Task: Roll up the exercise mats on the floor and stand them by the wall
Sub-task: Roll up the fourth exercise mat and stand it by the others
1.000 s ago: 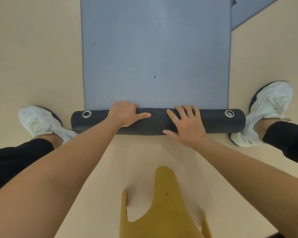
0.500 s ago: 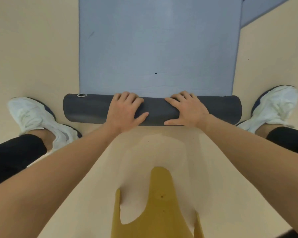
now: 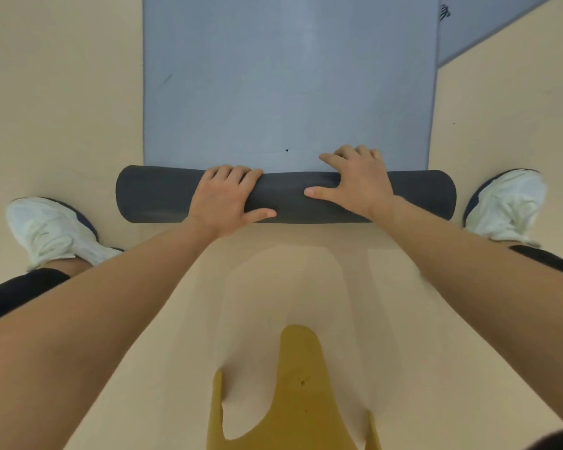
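The left hand [image 3: 225, 199] and right hand [image 3: 359, 183] curl their fingers over the middle of the dark roll [image 3: 156, 196], likely to hold the mat [image 3: 273, 76] winding tight and even.

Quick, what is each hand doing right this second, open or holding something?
Left hand: fingers curled over the dark grey rolled-up end of the blue-grey foam mat, gripping it.
Right hand: fingers curled over the same roll, gripping it.
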Tool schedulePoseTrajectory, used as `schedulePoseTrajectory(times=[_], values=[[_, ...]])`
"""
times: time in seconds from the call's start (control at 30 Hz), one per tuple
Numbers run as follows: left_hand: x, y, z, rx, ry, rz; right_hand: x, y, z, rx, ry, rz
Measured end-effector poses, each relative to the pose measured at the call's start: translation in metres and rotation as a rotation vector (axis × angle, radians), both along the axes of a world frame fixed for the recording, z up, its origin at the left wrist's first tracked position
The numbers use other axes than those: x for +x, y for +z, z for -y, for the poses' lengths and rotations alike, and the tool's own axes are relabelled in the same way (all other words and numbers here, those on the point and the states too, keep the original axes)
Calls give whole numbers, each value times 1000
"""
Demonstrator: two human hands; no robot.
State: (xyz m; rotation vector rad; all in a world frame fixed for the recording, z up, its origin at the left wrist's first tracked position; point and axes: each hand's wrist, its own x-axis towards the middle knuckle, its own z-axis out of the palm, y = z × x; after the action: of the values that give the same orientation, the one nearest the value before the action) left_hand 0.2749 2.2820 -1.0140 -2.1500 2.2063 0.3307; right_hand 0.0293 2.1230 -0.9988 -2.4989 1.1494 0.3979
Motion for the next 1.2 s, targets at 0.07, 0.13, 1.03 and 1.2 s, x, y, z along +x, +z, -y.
schedulePoseTrajectory(times=[0.07,0.13,1.03,1.2], values=[[8,3,15,61,9,-16,-4,-2,-19,-213,-8,191],[16,6,31,133,26,-41,-7,-7,-36,-348,43,296],[24,14,74,32,12,207,60,-2,119,322,-23,-101],[25,7,85,94,31,220,53,-1,100,80,-38,28]])
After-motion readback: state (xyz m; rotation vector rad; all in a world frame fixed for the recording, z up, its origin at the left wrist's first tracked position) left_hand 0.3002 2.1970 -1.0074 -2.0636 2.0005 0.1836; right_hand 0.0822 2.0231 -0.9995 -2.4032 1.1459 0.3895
